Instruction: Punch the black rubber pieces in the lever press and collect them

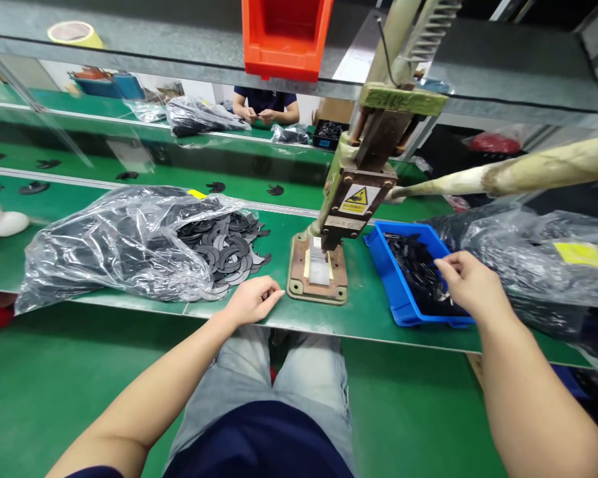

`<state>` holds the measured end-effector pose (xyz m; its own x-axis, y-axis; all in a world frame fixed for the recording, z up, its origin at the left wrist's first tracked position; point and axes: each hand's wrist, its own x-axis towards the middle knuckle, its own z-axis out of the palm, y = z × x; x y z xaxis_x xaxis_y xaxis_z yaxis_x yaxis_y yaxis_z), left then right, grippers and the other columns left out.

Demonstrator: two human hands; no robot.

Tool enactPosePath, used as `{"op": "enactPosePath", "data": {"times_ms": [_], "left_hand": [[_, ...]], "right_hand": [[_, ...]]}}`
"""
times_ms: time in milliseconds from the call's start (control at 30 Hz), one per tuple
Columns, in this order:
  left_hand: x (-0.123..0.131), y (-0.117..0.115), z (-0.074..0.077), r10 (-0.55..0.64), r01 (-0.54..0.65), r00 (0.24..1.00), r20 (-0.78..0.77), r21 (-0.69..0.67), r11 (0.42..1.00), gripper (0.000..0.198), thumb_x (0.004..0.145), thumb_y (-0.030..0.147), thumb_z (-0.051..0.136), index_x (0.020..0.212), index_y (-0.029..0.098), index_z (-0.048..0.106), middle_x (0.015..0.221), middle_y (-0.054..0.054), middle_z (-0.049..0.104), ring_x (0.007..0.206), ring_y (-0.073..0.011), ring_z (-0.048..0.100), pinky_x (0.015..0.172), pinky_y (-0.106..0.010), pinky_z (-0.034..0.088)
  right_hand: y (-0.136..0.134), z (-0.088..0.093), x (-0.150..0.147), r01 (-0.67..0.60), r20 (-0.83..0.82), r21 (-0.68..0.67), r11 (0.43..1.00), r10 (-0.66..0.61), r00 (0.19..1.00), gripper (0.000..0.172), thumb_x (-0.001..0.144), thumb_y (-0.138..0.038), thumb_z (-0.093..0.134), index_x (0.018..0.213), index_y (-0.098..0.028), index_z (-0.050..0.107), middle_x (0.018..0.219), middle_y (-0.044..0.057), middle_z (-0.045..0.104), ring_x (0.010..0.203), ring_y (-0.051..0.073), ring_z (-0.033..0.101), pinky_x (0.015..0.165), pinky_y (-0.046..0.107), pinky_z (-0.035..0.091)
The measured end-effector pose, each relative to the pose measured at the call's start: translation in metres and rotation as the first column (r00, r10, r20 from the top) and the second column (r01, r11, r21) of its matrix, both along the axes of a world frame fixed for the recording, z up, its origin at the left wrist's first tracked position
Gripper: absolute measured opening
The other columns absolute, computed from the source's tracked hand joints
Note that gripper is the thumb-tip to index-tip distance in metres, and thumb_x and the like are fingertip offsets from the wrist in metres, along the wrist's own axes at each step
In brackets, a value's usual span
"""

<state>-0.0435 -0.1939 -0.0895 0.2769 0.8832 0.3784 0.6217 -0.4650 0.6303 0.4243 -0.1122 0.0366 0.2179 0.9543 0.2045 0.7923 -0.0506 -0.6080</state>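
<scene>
My left hand [256, 299] rests on the green bench [359, 315], fingers curled loosely, just left of the hand press's base plate [317, 272] and near a spill of flat black crescent-shaped parts [224, 245]. Nothing is visible in it. My right hand [471, 282] hovers over the blue tray [393, 285] of black parts [418, 269], fingertips pinched at the pile; what they hold is hidden. The hand press [359, 192] stands between my hands, its wrapped lever [528, 171] reaching right.
A clear plastic bag [114, 245] of black parts lies at the left. Another bag [543, 265] sits at the right. A red bin [284, 36] and a tape roll [74, 33] are on the shelf above. A person [265, 106] works across the conveyor.
</scene>
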Motion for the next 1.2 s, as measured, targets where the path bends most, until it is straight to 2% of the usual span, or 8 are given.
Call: {"op": "enactPosePath", "data": {"times_ms": [133, 300, 500, 900, 1000, 1100, 1167, 1200], "left_hand": [[0.018, -0.009, 0.009, 0.056, -0.051, 0.980, 0.191, -0.030, 0.998, 0.019, 0.100, 0.035, 0.061, 0.092, 0.020, 0.067, 0.076, 0.000, 0.062, 0.066, -0.0129, 0.055, 0.064, -0.027, 0.046], [0.054, -0.030, 0.036, -0.097, 0.102, 0.934, 0.343, 0.004, 0.995, 0.027, 0.098, 0.035, 0.066, 0.121, 0.020, 0.066, 0.100, -0.006, 0.069, 0.070, -0.0115, 0.059, 0.066, -0.027, 0.053], [0.062, -0.045, 0.047, -0.173, 0.169, 0.926, 0.337, 0.042, 0.985, 0.027, 0.099, 0.033, 0.065, 0.123, 0.021, 0.067, 0.103, -0.008, 0.072, 0.073, -0.0129, 0.062, 0.067, -0.029, 0.056], [0.058, -0.048, 0.042, -0.220, 0.197, 0.925, 0.309, 0.105, 0.975, 0.019, 0.097, 0.025, 0.069, 0.115, 0.022, 0.070, 0.099, -0.007, 0.072, 0.078, -0.0151, 0.064, 0.069, -0.030, 0.055], [0.053, -0.038, 0.042, -0.227, 0.204, 0.940, 0.253, 0.114, 0.972, 0.012, 0.098, 0.025, 0.066, 0.109, 0.023, 0.071, 0.099, -0.008, 0.074, 0.085, -0.0171, 0.068, 0.075, -0.032, 0.057], [0.044, -0.009, 0.040, -0.142, 0.120, 0.972, 0.190, 0.124, 0.985, 0.011, 0.100, 0.028, 0.064, 0.104, 0.022, 0.072, 0.099, -0.007, 0.075, 0.087, -0.0169, 0.069, 0.077, -0.031, 0.056], [0.039, 0.020, 0.037, -0.057, 0.038, 0.988, 0.141, 0.134, 0.990, 0.015, 0.101, 0.030, 0.063, 0.106, 0.021, 0.073, 0.100, -0.006, 0.075, 0.085, -0.0160, 0.069, 0.079, -0.030, 0.056], [0.038, 0.035, 0.036, -0.026, 0.011, 0.994, 0.110, 0.141, 0.990, 0.017, 0.101, 0.030, 0.061, 0.107, 0.020, 0.074, 0.102, -0.006, 0.076, 0.086, -0.0158, 0.069, 0.080, -0.029, 0.056]], "right_hand": [[-0.042, -0.011, -0.065, -0.061, -0.373, 0.055, 0.997, 0.078, 0.924, 0.036, 0.086, -0.061, 0.064, 0.085, -0.026, 0.055, 0.069, 0.000, 0.058, 0.060, 0.014, 0.051, 0.062, 0.032, 0.042], [-0.092, -0.054, -0.160, -0.335, -0.725, -0.038, 0.942, 0.204, 0.658, 0.042, 0.085, -0.064, 0.065, 0.093, -0.024, 0.060, 0.067, -0.001, 0.061, 0.056, 0.011, 0.053, 0.055, 0.027, 0.043], [-0.118, -0.081, -0.205, -0.462, -0.888, -0.045, 0.886, 0.177, 0.425, 0.038, 0.086, -0.059, 0.070, 0.092, -0.023, 0.061, 0.064, -0.003, 0.061, 0.053, 0.008, 0.050, 0.052, 0.024, 0.042], [-0.123, -0.095, -0.210, -0.487, -0.868, -0.049, 0.872, 0.204, 0.453, 0.036, 0.088, -0.058, 0.067, 0.092, -0.022, 0.063, 0.066, -0.002, 0.064, 0.054, 0.008, 0.052, 0.053, 0.024, 0.044], [-0.115, -0.086, -0.200, -0.487, -0.820, -0.042, 0.873, 0.248, 0.516, 0.037, 0.086, -0.058, 0.070, 0.093, -0.021, 0.067, 0.066, 0.000, 0.065, 0.056, 0.010, 0.055, 0.055, 0.026, 0.047], [-0.089, -0.049, -0.172, -0.367, -0.741, 0.063, 0.928, 0.290, 0.606, 0.033, 0.085, -0.052, 0.074, 0.100, -0.023, 0.070, 0.077, 0.001, 0.067, 0.072, 0.012, 0.061, 0.070, 0.029, 0.055], [-0.064, -0.004, -0.151, -0.167, -0.646, 0.353, 0.921, 0.369, 0.669, 0.031, 0.090, -0.052, 0.068, 0.105, -0.025, 0.068, 0.091, 0.002, 0.068, 0.084, 0.012, 0.064, 0.083, 0.031, 0.056], [-0.052, 0.024, -0.144, -0.105, -0.580, 0.550, 0.829, 0.468, 0.667, 0.032, 0.091, -0.053, 0.065, 0.104, -0.025, 0.067, 0.097, 0.002, 0.068, 0.087, 0.013, 0.065, 0.086, 0.034, 0.057]]}}
